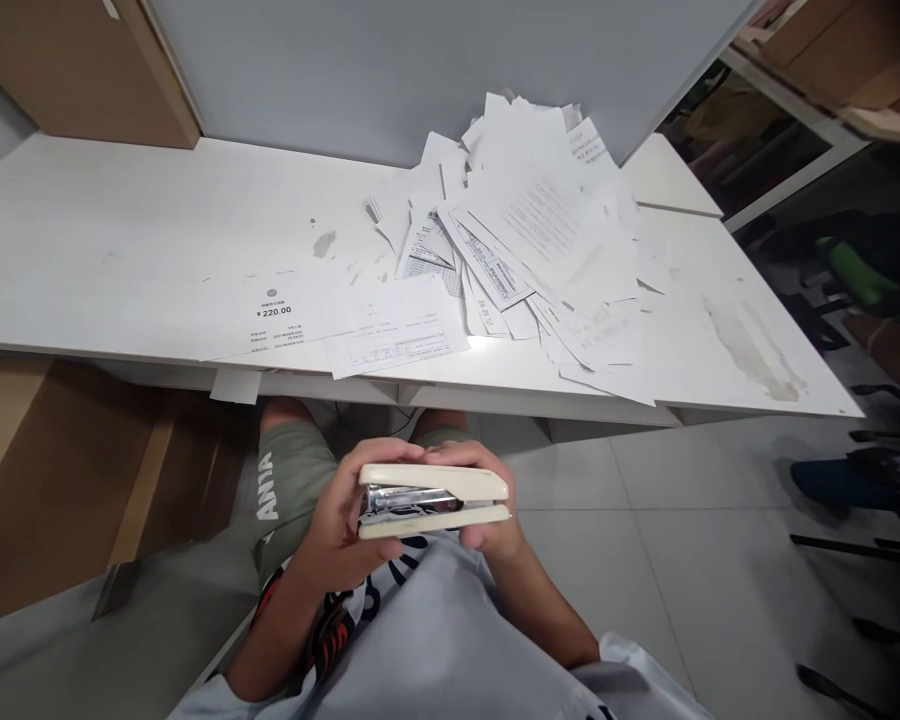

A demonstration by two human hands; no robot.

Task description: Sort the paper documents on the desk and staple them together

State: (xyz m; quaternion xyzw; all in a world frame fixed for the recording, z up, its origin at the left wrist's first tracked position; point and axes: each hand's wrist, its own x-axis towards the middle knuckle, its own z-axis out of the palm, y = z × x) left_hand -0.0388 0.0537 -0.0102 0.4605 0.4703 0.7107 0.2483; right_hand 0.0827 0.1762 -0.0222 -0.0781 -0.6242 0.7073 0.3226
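Note:
A cream stapler [435, 482] with a shiny metal inner part is held sideways over my lap, in front of the desk's front edge. Wrapped round its left end is my left hand [345, 510], thumb below and fingers along the top. My right hand [495, 500] grips the other end in the same way. Between the stapler's upper and lower arms there is a gap, and no paper shows in it. On the desk beyond lie a printed sheet marked 220.00 [277, 312] and another printed slip [397, 345].
A heap of loose papers [540, 220] lies on the white desk [105, 240] against a grey panel [420, 70]. An open cardboard box [67, 460] stands at lower left, another carton [82, 70] at the back left. Shelving [787, 90] stands on the right.

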